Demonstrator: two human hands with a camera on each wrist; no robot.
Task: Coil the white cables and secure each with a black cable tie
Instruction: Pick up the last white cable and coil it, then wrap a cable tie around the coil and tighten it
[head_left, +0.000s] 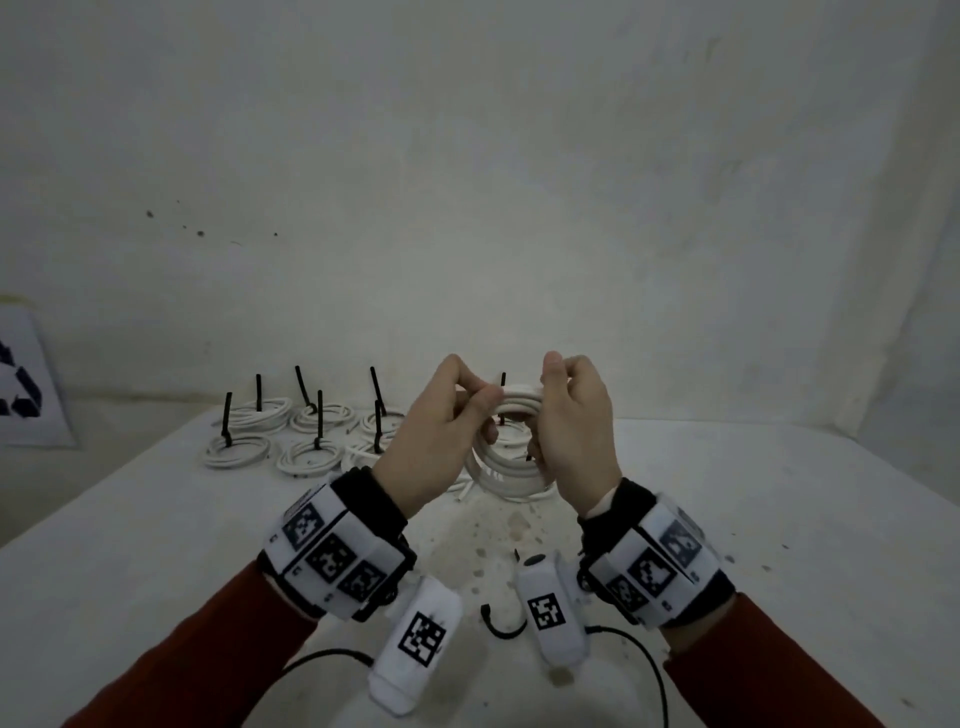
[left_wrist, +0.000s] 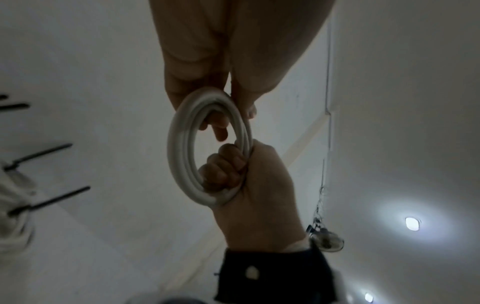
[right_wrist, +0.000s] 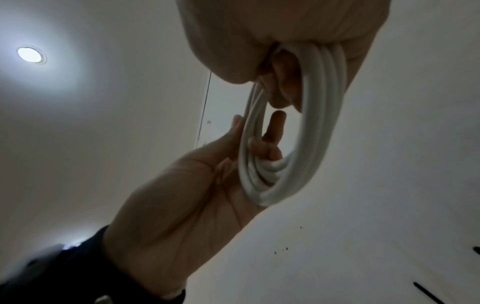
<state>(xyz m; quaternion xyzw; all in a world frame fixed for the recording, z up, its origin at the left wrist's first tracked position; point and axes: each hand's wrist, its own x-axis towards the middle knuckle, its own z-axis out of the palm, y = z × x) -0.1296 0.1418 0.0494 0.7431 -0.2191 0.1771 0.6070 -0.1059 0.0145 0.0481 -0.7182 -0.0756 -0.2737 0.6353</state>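
Hiding most of the coiled white cable (head_left: 511, 457) behind the left hand (head_left: 441, 441) and right hand (head_left: 576, 431) at mid-frame in the head view; covering part of the tied coils (head_left: 291, 431) behind them too. Cutting off the printed sheet (head_left: 26, 384) at the left edge. Blurring the black cable ties (left_wrist: 44, 153) at the left of the left wrist view. Cropping the right hand's palm at the top of the right wrist view
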